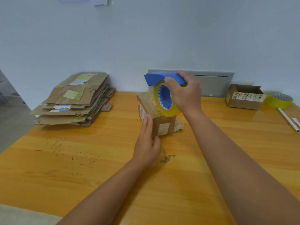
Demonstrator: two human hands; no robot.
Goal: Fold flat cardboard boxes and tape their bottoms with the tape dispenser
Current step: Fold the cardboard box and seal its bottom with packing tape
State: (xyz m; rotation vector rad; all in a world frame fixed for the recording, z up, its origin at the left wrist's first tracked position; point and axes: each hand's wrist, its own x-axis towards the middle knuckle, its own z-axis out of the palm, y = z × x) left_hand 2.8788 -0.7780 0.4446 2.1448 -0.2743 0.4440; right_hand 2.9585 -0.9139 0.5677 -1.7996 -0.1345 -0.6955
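One box point(156, 117) in work, mid-worktop point(81, 159), standing folded up with its closed flaps facing up. Right hand point(185, 93) grips the blue tape dispenser point(164, 88) by its top guard, fingers and thumb curled round it; the yellow roll touches the near edge of the box top. Left hand point(146, 142) lies flat with straight fingers against the box's near-left side, steadying it, not gripping.

Box top looks glossy and wrinkled, so tape seems to be on it already; cannot tell whether a strip still runs from the roll to the box. Judgement: this box is at or near the end of its taping pass, cut and press-down probably left.

Done so far: one smaller box point(245, 98) far right, standing open side up, likely finished. Spare yellow tape roll point(280, 99) just beside it, a white pen point(288, 119) near that.

Left to do: most of it. Stack of flat boxes point(76, 101) sits far left, well apart from the hands, several layers deep, none unfolded.
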